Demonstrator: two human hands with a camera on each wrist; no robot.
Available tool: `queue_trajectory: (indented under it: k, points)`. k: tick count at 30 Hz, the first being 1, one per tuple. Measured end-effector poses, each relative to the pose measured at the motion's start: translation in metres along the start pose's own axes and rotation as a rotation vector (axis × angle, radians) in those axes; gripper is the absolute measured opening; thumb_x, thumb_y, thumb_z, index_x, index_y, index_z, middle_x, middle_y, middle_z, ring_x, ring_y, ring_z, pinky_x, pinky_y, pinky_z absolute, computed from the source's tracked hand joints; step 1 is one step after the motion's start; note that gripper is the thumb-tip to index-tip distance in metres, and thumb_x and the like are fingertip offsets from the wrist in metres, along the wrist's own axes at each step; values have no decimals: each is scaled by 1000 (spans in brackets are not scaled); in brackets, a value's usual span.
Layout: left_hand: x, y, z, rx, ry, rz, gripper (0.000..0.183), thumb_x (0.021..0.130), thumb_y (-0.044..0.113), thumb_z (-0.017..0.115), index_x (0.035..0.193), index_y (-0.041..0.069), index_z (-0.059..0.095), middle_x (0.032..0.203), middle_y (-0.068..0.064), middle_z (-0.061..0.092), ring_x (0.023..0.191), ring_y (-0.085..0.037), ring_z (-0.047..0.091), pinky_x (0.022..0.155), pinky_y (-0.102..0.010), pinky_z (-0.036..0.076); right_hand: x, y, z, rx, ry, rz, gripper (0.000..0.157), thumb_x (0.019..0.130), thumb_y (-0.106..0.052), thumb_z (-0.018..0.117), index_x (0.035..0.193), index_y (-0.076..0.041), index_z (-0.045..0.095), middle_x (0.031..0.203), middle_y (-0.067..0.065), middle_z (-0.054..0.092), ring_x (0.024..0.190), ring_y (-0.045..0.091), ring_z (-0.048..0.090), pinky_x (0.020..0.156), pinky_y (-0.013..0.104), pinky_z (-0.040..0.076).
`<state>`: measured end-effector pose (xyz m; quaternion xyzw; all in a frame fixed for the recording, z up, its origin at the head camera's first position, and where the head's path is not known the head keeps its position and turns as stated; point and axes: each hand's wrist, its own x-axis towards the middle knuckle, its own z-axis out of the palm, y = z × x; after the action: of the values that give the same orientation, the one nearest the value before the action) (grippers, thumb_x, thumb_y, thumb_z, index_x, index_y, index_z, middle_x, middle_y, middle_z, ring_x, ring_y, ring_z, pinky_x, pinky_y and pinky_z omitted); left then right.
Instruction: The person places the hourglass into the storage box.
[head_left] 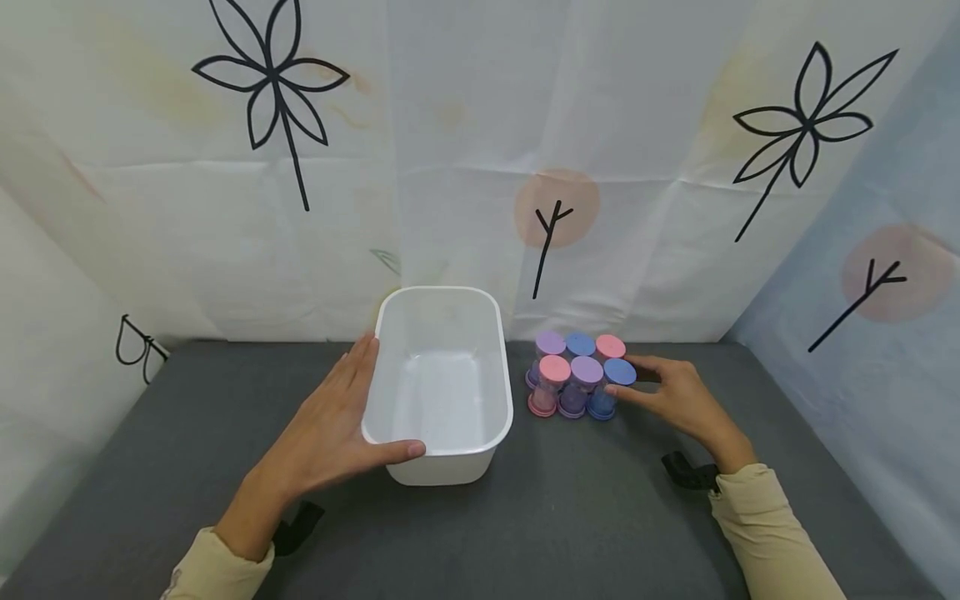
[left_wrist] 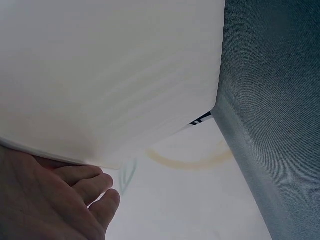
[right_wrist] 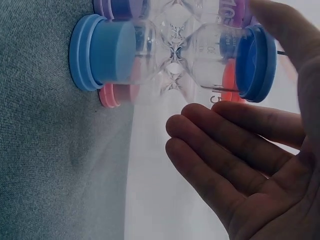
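Note:
In the head view, a white plastic bin (head_left: pixel 442 467) stands at the middle of the dark table. My left hand (head_left: pixel 330 425) rests along its left side, fingers extended against the wall and thumb across the near corner of the rim. Just right of the bin, several sand timers stand upright in two rows, with pink, purple and blue caps. My right hand (head_left: pixel 678 400) is at the near right blue sand timer (head_left: pixel 619 372), thumb in front of its top cap and index finger behind. In the right wrist view, the other fingers (right_wrist: pixel 215 170) stretch out below the cap.
The grey table (head_left: pixel 562 517) meets a white cloth backdrop (head_left: pixel 450 208) with printed leaves right behind the bin and timers. A bluish cloth wall (head_left: pixel 885 400) borders the right side. Dark straps (head_left: pixel 688 472) hang at both wrists.

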<state>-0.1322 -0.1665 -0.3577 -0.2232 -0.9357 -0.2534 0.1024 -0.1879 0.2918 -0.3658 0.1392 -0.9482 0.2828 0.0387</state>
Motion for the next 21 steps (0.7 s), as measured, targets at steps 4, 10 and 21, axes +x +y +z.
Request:
queue_trajectory:
  k: [4,10,21]
  points:
    - [0,0,0,-14,7,-1,130,75,72,76,164,10,3,170,-8,6,152,-34,18,110,-61,34,1,1,1,-21,13,-23,69,86,-38,82,134,8,61,122,26,67,111,42,66,91,60,51]
    - [0,0,-1,-18,-4,-7,130,76,72,75,164,9,3,170,-8,6,153,-34,17,109,-62,35,3,0,4,-21,42,-35,63,85,-38,84,127,6,67,118,24,70,104,39,70,85,57,54]
    - [0,1,-1,-29,-12,-16,129,76,72,75,164,11,2,170,-8,5,153,-34,16,108,-64,35,1,-3,3,63,107,-1,55,80,-29,88,121,4,72,112,21,73,96,34,73,80,53,57]
